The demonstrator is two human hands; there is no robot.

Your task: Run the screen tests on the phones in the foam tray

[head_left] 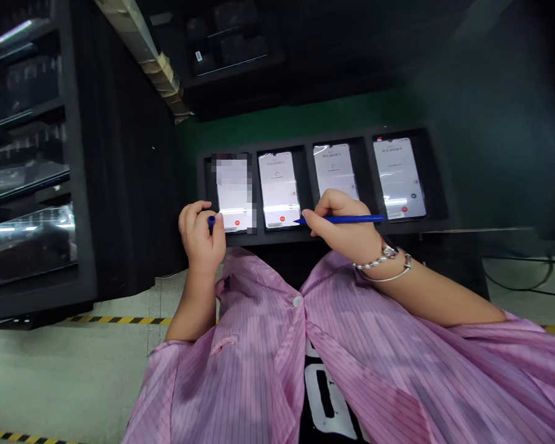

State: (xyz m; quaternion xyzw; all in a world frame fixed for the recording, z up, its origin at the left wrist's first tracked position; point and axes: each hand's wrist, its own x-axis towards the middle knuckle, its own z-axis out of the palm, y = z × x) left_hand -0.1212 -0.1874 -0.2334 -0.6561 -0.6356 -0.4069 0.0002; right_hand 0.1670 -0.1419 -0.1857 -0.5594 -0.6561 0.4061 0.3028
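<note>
— Pink striped coat (259,370) is closest to the camera. What do the hands hold?

— Right hand (346,231) grips a blue pen (346,219), its tip beside the second phone (279,188). Left hand (202,234) is closed around a blue pen end (211,222), touching the first phone (234,194).

— And around them?

— Four lit phones lie side by side in a black tray (437,185) on a green table (277,126). Dark shelves (28,185) stand on the left.

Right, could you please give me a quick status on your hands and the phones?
Left hand shut on short blue stylus, at first phone. Right hand shut on long blue stylus, tip at second phone. Four screens lit in black tray. Nothing blocking.
</note>
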